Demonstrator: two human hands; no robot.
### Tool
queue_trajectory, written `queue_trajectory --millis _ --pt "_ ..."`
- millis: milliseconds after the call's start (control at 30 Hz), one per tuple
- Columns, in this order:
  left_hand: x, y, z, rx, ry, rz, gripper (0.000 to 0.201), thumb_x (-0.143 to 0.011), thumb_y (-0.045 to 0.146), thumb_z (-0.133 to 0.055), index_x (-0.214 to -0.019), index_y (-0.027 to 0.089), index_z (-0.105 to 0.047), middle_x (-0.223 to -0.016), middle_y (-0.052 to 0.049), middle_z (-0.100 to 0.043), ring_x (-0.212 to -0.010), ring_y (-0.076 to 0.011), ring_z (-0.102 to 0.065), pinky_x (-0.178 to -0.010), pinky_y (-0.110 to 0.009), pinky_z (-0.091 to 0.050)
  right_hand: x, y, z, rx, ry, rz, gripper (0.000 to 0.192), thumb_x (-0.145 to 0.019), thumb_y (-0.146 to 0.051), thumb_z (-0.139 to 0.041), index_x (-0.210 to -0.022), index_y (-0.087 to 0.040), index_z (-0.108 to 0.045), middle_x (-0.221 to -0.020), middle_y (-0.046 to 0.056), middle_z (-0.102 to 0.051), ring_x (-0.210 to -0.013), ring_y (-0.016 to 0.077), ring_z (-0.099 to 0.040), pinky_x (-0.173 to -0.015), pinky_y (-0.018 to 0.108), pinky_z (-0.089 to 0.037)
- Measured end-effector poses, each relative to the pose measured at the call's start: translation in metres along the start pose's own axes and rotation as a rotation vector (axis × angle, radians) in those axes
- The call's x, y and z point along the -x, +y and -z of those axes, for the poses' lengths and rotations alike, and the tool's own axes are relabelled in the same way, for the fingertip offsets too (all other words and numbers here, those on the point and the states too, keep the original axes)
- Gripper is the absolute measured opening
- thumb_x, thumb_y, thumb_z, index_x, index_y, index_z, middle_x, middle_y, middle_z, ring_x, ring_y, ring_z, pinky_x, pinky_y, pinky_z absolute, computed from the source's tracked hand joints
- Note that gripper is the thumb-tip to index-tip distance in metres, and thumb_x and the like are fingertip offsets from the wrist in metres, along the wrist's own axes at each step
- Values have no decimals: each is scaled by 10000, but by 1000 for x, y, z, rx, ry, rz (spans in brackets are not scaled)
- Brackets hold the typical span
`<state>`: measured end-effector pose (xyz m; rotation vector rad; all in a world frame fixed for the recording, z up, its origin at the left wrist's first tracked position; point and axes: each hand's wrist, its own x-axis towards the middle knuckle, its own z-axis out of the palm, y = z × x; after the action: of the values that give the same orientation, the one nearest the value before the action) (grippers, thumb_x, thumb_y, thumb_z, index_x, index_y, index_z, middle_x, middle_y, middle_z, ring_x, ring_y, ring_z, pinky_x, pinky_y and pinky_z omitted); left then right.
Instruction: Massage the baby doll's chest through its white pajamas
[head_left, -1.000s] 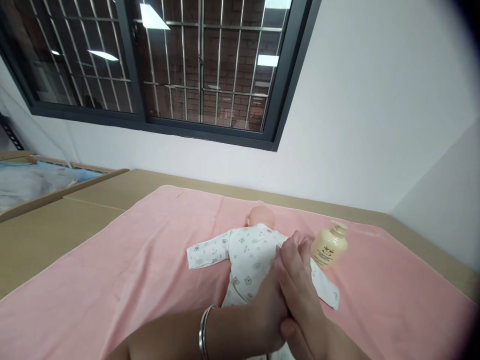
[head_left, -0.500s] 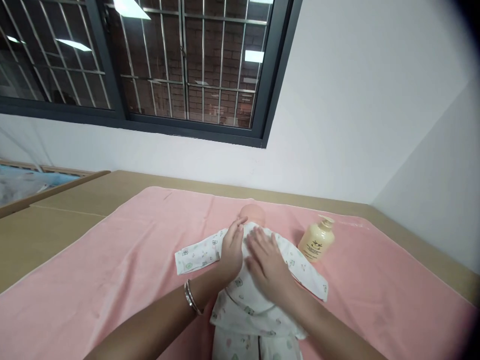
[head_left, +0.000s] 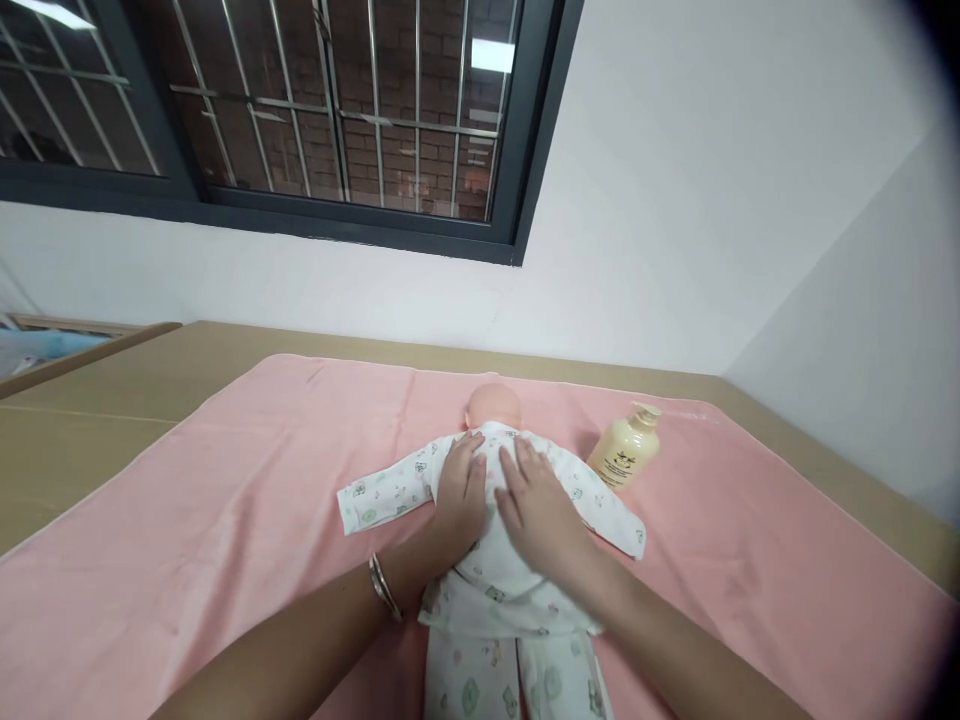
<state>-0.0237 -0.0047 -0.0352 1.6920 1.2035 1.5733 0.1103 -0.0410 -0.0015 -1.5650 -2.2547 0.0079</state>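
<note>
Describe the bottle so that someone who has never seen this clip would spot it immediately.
Start at the pink towel that covers the tan table top under the barred window. A baby doll in a printed white suit lies on it, with the left hand and right hand flat on its back. The bottle is beside the doll's far sleeve: cream-yellow, dark label, the only container there.

Two bare arms, one shiny bangle

The left hand [head_left: 459,492] and right hand [head_left: 538,510] wear no gloves or rings. Back from the left fingers, thin silver bangles [head_left: 384,587] circle the wrist. No sleeves show.
</note>
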Motion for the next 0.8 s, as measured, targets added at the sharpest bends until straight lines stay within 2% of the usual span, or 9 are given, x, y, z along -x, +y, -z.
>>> queue_trajectory --millis 100,200,267,333,467,567,667,733,800 --pt "1 0 0 -10 -1 -19 351 -966 321 -354 -1220 188 -555 -1312 -100 -568 -1254 -220 -494 -1115 -444 -342 6 -9 7 -11 -43 207 519 -958 -276 -377 -1473 -243 -332 -1566 53 -234 -1461 298 -71 -1161 570 -169" --pt "0 1 -1 -22 2 -37 354 -967 327 -344 -1217 188 -553 -1305 -104 -572 -1250 -224 -497 -1109 -444 -347 -10 15 13 -94 -115 318 471 -978 -336 -364 -1449 -317 -363 -1545 9 -291 -1455 256 -154 -1163 573 -144" --pt "0 1 -1 -31 -6 -30 350 -963 318 -347 -1218 191 -550 -1312 -103 -568 -1255 -226 -494 -1110 -449 -345 -22 35 13 -141 -84 224 461 -992 -402 -325 -1443 -321 -370 -1543 14 -293 -1449 250 -184 -1155 580 -151" --pt "0 1 -2 -45 -16 -19 349 -959 307 -354 -1223 189 -549 -1322 -103 -562 -1260 -228 -488 -1114 -455 -341 -26 44 9 -136 -45 85 510 -991 -445 -297 -1461 -254 -349 -1541 63 -298 -1440 255 -218 -1153 558 -186" --pt "0 0 -1 -65 -6 -23 358 -961 305 -348 -1230 186 -553 -1322 -97 -565 -1260 -226 -491 -1115 -446 -349 -6 20 2 5 16 -99 549 -980 -347 -298 -1454 -76 -349 -1513 193 -322 -1422 313 -252 -1143 532 -241" --pt "0 -1 0 -81 -7 -42 366 -969 312 -337 -1225 181 -564 -1317 -99 -574 -1255 -219 -496 -1119 -447 -346 9 -4 4 25 -3 98 528 -926 -214 -382 -1449 -138 -383 -1534 138 -304 -1445 315 -172 -1158 530 -215" --pt "-1 -2 1 -100 -20 -58 380 -972 330 -333 -1230 183 -570 -1336 -103 -564 -1271 -224 -486 -1125 -457 -339 4 0 9 -52 -37 306 505 -927 -194 -394 -1425 -276 -423 -1518 27 -361 -1453 257 -168 -1177 533 -151" --pt "-2 -3 0 -111 -23 -75 392 -969 341 -334 -1239 180 -569 -1341 -107 -562 -1278 -229 -483 -1122 -460 -345 -8 16 11 -116 -55 341 448 -966 -269 -371 -1404 -336 -437 -1509 -16 -375 -1447 230 -195 -1176 542 -127" --pt "-3 -5 -1 -121 -23 -89 401 -964 344 -339 -1249 176 -566 -1347 -107 -559 -1293 -233 -471 -1128 -462 -339 -19 35 8 -167 -29 257 437 -992 -365 -329 -1420 -328 -413 -1528 2 -332 -1444 227 -208 -1167 544 -144"
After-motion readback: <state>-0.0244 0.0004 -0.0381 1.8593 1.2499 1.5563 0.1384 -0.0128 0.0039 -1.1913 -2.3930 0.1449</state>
